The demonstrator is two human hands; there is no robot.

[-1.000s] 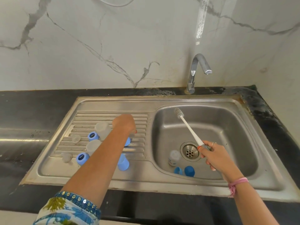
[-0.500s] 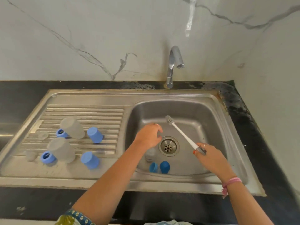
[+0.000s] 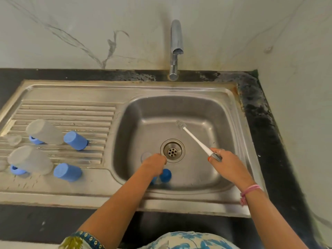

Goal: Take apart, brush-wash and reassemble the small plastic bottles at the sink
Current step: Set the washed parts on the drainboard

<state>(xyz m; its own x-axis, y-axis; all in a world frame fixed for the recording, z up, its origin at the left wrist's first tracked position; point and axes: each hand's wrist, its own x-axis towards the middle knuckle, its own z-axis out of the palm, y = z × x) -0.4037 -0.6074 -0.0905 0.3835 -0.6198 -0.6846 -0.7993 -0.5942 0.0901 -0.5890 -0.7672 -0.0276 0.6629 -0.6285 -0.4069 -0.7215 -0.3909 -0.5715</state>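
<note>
My left hand [image 3: 155, 161] is down in the sink basin [image 3: 206, 112], its fingers curled onto a small clear bottle [image 3: 145, 156] standing left of the drain [image 3: 172, 150]. Only the bottle's top edge shows past the hand. A blue cap [image 3: 165, 175] stands just behind my wrist, and another blue piece [image 3: 153, 179] is half hidden by my forearm. My right hand [image 3: 228, 163] grips the grey handle of a white bottle brush [image 3: 195, 138]. The bristle head points up and to the left over the basin.
On the ribbed draining board [image 3: 71, 112] at left lie two translucent bottle bodies [image 3: 44, 131] [image 3: 29, 159] with blue rings, two blue caps [image 3: 75, 140] [image 3: 67, 171] and a small clear piece [image 3: 13, 139]. The tap [image 3: 176, 44] stands behind the basin. No water is running.
My left hand left the draining board, crossed into the basin and came down on the clear bottle by the drain. The view swung right and lower; the brush stayed in my right hand.
</note>
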